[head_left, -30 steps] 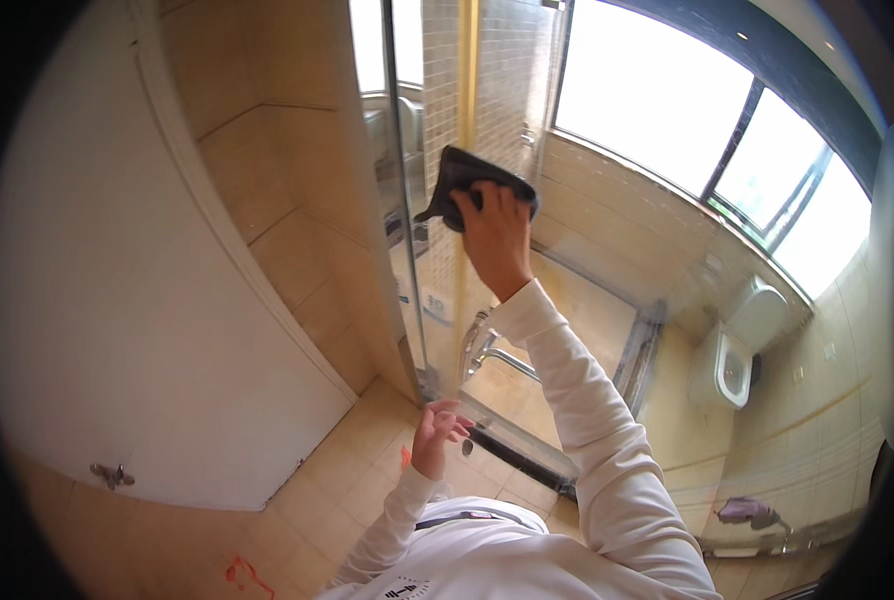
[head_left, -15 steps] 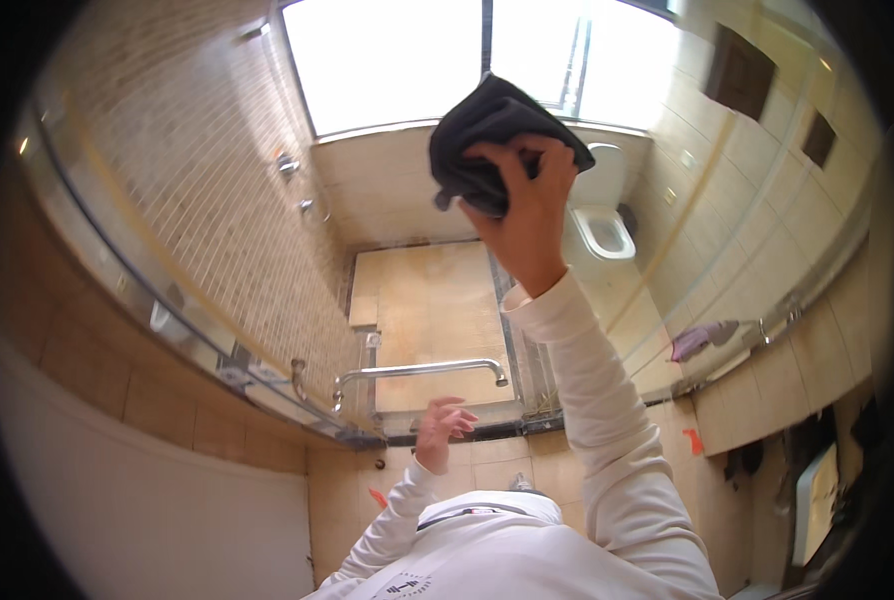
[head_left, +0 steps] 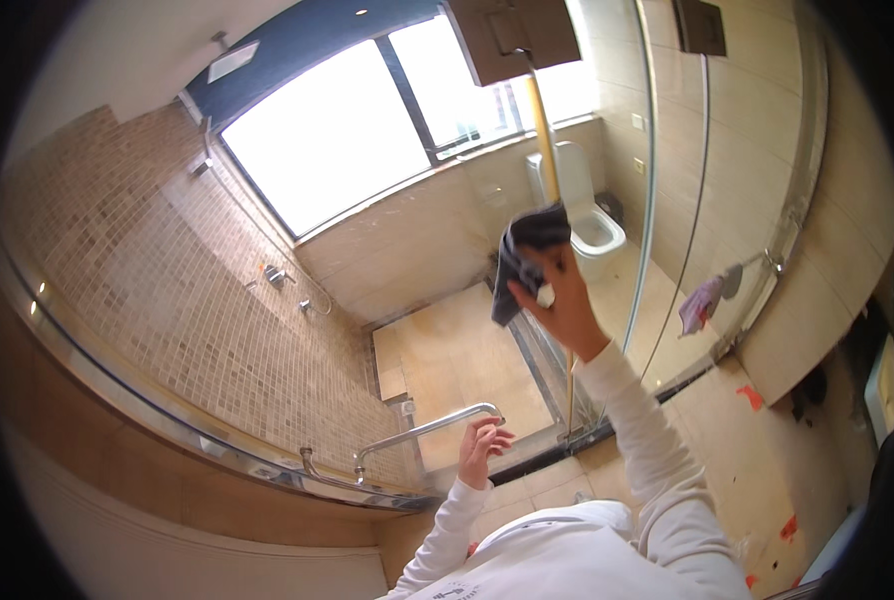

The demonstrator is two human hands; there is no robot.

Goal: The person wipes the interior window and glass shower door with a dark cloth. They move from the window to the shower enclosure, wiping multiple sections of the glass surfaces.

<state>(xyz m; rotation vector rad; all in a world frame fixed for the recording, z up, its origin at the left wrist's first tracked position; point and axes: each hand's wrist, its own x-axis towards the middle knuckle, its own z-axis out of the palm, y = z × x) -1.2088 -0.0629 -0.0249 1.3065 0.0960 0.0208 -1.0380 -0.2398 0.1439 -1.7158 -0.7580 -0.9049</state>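
My right hand (head_left: 571, 308) is closed on a dark grey folded cloth (head_left: 512, 280), fingers bent and thumb spread along its lower side. It is raised in front of me by the upright yellowish edge strip (head_left: 544, 135) of the glass. Whether the cloth presses on the glass, I cannot tell. My left hand (head_left: 480, 452) is lower and to the left, empty, its fingers loosely bent and apart. Close beside those fingers is the right end of a curved chrome door handle (head_left: 427, 427); contact between them is unclear.
A square brown metal hinge plate (head_left: 515, 38) sits at the strip's top. Behind the glass are a white toilet (head_left: 597, 232), a window (head_left: 317, 135) and a shower mixer (head_left: 279, 276). A purple cloth (head_left: 702, 305) hangs at the right. Orange-red scraps (head_left: 750, 397) lie on the floor.
My view has turned and tilted, bringing the hinge plate and more of the window into sight. In the picture, my right hand with the cloth is lower and further right.
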